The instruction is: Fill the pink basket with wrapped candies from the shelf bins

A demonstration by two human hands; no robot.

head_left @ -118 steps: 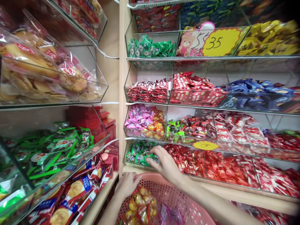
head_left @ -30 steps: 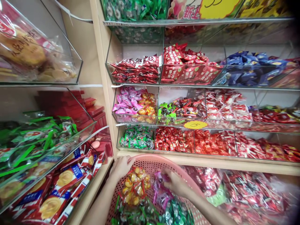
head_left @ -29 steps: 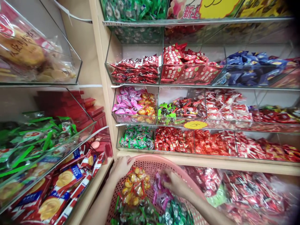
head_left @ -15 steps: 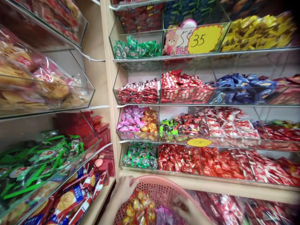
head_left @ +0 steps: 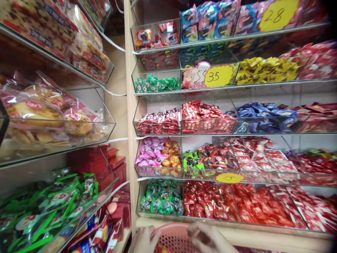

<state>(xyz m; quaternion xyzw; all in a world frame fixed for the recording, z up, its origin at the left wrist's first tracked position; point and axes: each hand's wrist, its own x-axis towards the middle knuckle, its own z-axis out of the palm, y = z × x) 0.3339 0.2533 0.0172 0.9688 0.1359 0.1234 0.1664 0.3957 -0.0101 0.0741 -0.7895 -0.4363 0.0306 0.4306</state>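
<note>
At the bottom edge, my left hand [head_left: 143, 239] is closed on the rim of a pink perforated plastic basket [head_left: 173, 230], its thumb lying over the edge. My right hand [head_left: 204, 238] is above the basket's right side, its fingers curled inward and somewhat blurred. Whether anything sits between those fingers is hidden. Only the basket's far wall shows, with a bit of red and yellow wrapped candy [head_left: 162, 248] low inside. Just beyond the hands is the lowest candy row, with green-and-silver candies [head_left: 162, 196] and red candies [head_left: 202, 200].
Clear-fronted bins rise ahead, holding purple candies [head_left: 150, 151], blue packets [head_left: 265, 114] and yellow packets [head_left: 265, 70]. A yellow price tag [head_left: 230, 178] hangs mid-shelf. On the left stand bins of bread [head_left: 37, 109] and green packets [head_left: 60, 196]. A wooden post [head_left: 131, 116] divides them.
The view has tilted upward, so the shelves and the basket sit lower in the picture. My right hand has come up from inside the basket toward its rim. My left hand keeps its hold.
</note>
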